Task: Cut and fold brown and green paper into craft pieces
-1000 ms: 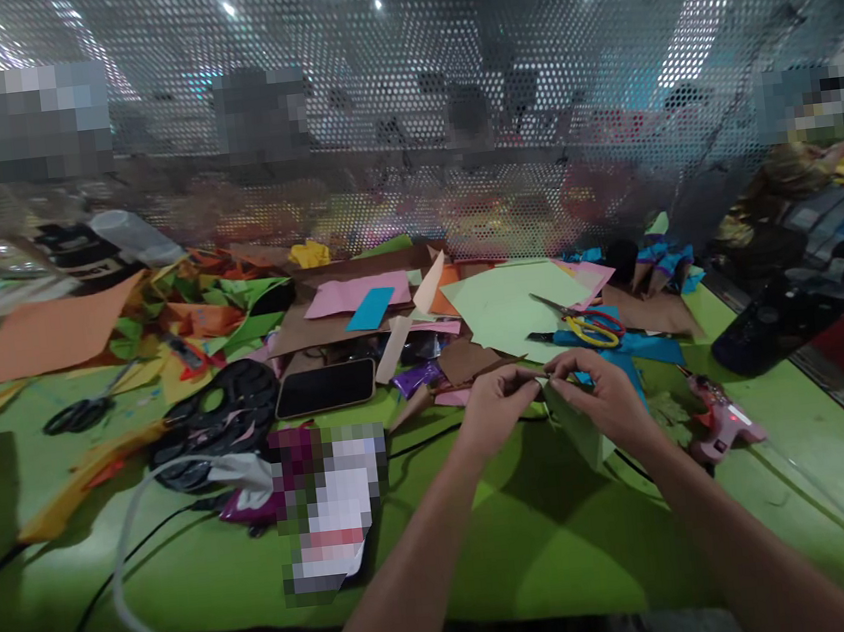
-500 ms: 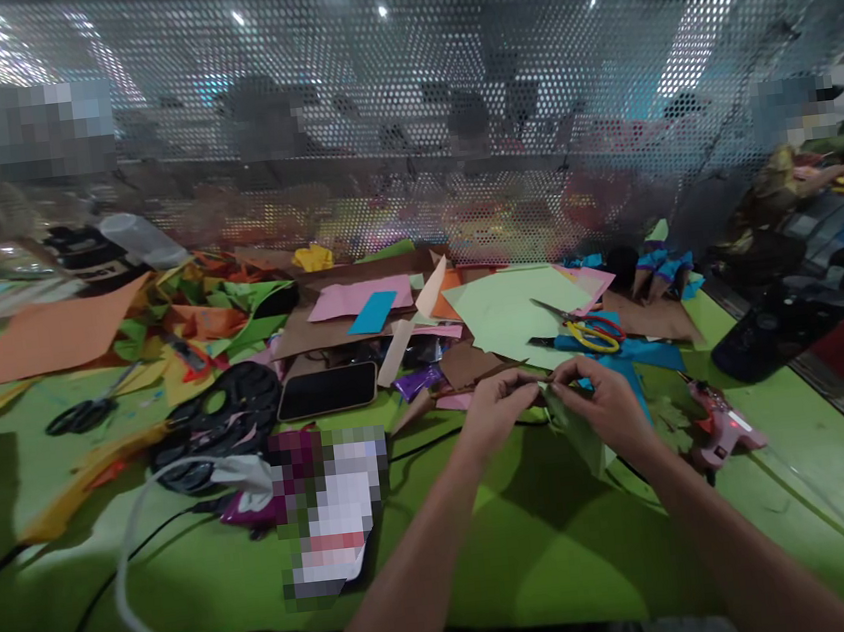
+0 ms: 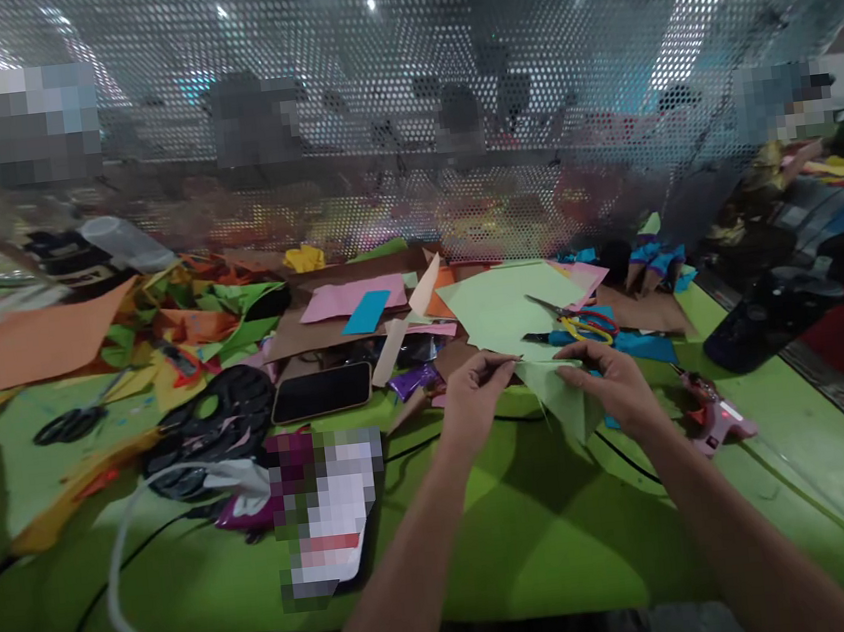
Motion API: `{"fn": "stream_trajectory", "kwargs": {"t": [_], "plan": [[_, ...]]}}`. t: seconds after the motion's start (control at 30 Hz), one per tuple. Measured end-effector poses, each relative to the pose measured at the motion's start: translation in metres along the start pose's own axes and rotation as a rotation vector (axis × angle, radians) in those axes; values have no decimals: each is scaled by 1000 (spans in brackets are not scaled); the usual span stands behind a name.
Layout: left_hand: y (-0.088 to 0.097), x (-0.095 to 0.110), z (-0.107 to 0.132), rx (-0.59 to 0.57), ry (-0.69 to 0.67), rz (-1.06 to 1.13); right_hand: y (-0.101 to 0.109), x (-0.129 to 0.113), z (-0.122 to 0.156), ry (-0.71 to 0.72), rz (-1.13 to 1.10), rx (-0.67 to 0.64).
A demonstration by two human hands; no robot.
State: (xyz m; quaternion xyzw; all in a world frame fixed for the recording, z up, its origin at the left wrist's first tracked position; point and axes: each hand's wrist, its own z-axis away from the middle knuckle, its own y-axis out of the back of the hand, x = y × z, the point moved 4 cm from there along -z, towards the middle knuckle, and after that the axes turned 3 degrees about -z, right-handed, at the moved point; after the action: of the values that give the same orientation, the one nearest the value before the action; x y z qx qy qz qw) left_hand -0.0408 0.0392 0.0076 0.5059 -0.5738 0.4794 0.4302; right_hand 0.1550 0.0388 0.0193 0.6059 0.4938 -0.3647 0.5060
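Note:
Between my two hands hangs a piece of pale green paper (image 3: 560,394), creased and pointed at its lower end. My left hand (image 3: 479,390) pinches its upper left corner between thumb and fingers. On the other side my right hand (image 3: 605,377) is closed on the upper right edge. Just beyond my hands, scissors (image 3: 581,325) with red and yellow handles lie on a larger pale green sheet (image 3: 500,298). A pink glue gun (image 3: 715,413) with a small red light rests to the right of my right hand.
Left of my arms lie a lit phone (image 3: 337,516), a dark phone (image 3: 323,393), a tissue pack (image 3: 253,505) and a white cable (image 3: 119,589). Black scissors (image 3: 71,423) and a yellow glue gun (image 3: 85,487) are farther left. A dark bottle (image 3: 769,320) stands at right; a perforated metal screen (image 3: 370,110) rises behind.
My hands have moved slightly apart. The green paper, seen nearly edge-on before, now spreads open between them with its broad face showing. The view has shifted a little.

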Motion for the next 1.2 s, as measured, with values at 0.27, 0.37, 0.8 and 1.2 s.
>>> {"fn": "stream_trajectory", "kwargs": {"t": [0.27, 0.37, 0.8, 1.2], "plan": [[5, 7, 1, -62, -44, -227, 2, -7, 1, 58, 37, 56], [5, 14, 3, -131, -130, -418, 2, -11, 2, 105, 92, 54], [-5, 18, 4, -254, -400, -906, 1, -12, 3, 241, 101, -2], [-8, 19, 8, -245, -535, -1097, 0, -9, 1, 228, 205, -18]]}}
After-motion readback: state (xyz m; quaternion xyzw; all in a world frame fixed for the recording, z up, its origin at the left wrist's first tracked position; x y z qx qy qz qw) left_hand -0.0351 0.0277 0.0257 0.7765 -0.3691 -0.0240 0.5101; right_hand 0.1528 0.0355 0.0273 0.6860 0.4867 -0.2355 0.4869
